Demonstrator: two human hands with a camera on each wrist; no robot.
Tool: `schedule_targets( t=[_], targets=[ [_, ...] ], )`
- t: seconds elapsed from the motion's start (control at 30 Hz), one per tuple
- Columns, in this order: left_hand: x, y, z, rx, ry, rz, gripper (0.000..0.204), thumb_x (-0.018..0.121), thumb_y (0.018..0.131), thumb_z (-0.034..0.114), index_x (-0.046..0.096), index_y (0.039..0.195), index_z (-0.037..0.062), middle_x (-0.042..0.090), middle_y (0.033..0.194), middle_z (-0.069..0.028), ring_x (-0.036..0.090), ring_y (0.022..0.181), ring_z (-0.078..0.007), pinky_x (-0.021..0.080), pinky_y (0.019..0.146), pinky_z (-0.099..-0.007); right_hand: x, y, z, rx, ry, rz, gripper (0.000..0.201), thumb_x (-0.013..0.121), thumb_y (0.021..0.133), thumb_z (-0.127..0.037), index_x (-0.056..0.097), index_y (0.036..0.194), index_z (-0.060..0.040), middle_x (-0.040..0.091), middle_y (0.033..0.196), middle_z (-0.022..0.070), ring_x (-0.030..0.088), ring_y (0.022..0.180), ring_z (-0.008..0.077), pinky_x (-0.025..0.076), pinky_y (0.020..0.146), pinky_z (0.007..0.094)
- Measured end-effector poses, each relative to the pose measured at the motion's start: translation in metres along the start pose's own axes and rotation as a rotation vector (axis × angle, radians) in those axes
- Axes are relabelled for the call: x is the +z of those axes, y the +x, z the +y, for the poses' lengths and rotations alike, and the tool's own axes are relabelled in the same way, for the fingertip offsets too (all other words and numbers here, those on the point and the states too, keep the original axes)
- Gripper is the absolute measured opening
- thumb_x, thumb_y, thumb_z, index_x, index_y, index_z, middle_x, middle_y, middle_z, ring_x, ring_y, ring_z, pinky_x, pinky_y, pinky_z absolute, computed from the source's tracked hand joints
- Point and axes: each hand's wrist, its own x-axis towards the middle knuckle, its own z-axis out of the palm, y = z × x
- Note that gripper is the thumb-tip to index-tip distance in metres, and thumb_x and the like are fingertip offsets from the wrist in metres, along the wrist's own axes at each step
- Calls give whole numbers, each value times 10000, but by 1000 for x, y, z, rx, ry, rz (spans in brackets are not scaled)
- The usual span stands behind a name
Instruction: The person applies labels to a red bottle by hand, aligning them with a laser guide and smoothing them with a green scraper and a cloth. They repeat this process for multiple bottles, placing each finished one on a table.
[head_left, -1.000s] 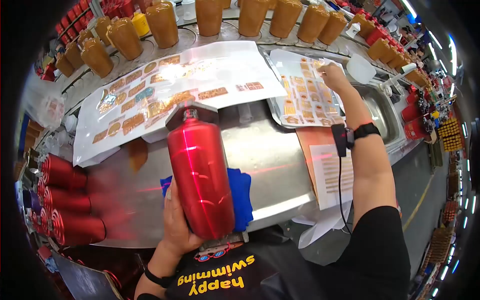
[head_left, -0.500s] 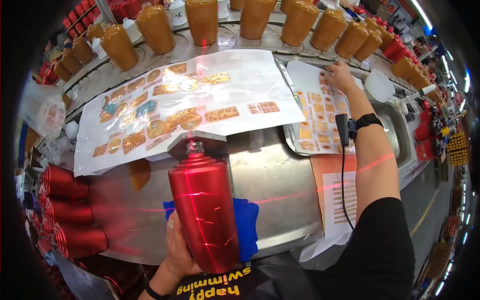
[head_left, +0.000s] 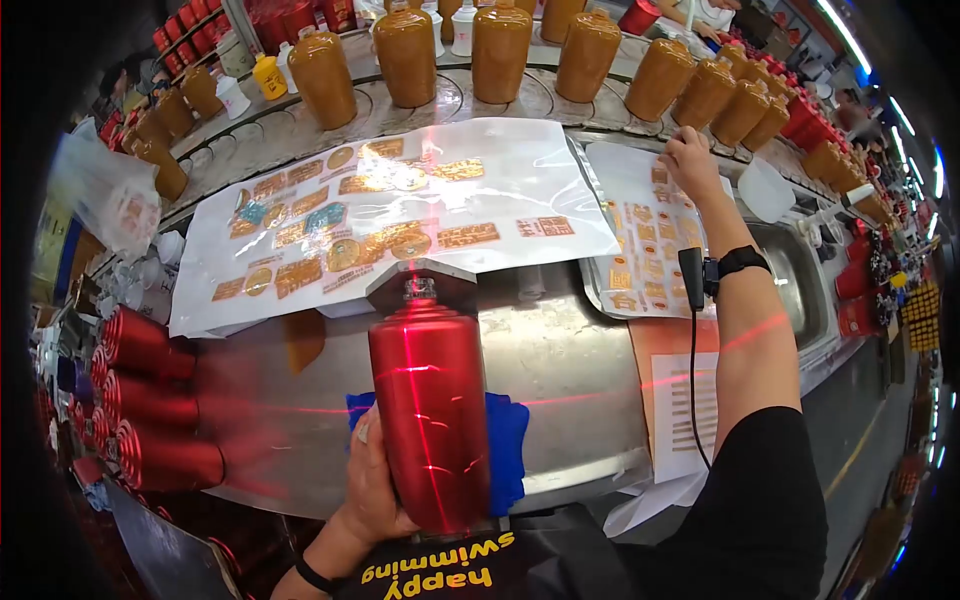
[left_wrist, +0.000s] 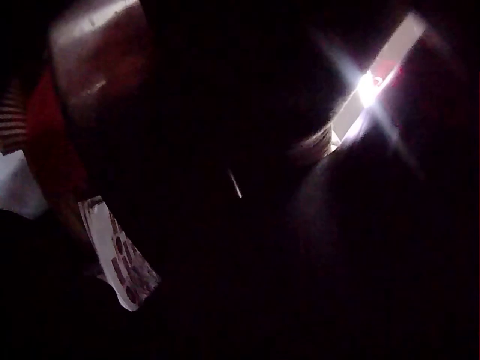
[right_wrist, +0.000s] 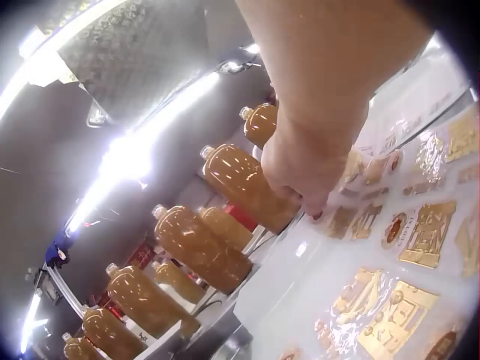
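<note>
- Pointing its neck toward the far edge of the bench (head_left: 560, 350), the red bottle (head_left: 430, 430) is at the middle of the near edge, with red light lines running along and across it.
- Grasping the bottle's lower left side, the left hand (head_left: 372, 480) has its fingers against the red surface; the left wrist view is mostly dark.
- Just behind the bottle's neck stands a grey metal bracket (head_left: 455, 288); a blue cloth (head_left: 508, 455) shows on both sides of the bottle.
- Reaching toward the bench's far right, the right hand (head_left: 692, 165) is at the far edge of the small sticker sheet (head_left: 612, 170), fingers bent down; whether they pinch a sticker cannot be told.
- That sheet lies in a metal tray (head_left: 592, 290), beside a large sticker sheet (head_left: 510, 200) along the bench's far left.
- Nearer the right edge are an orange sheet (head_left: 641, 345) and a striped paper (head_left: 685, 400); the sink (head_left: 812, 310) is farther right.
- Several red bottles (head_left: 155, 455) lie at the left edge.
- Past the far edge, brown bottles (head_left: 500, 55) stand upright on a conveyor (head_left: 470, 108).
</note>
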Motion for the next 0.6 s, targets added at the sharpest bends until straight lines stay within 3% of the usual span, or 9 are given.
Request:
schedule_targets(
  t=[0.23,0.47,0.6],
  targets=[
    [-2,4,4,25,43,3,1060,783,743,510,273,1438,-108,452,1394,-309,484,1250,-475,343,1082,-518,-57,6,-25,-110,11,166,69,693,827,-178,671,865,-124,579,1092,26,555,1113,276,549,801,443],
    [-2,1,1,64,72,-7,1151,785,729,524,183,1492,-94,415,1439,-296,470,1276,-462,342,1086,-512,-72,12,-23,24,124,127,99,673,869,-200,662,888,-104,582,1101,37,535,1135,307,512,884,440],
    [0,0,0,87,61,20,1150,784,735,508,162,1510,-72,403,1454,-292,463,1285,-458,344,1085,-511,-51,6,-15,128,-9,-197,132,608,908,-198,683,986,-122,564,1204,60,526,1176,316,499,939,466]
  ],
)
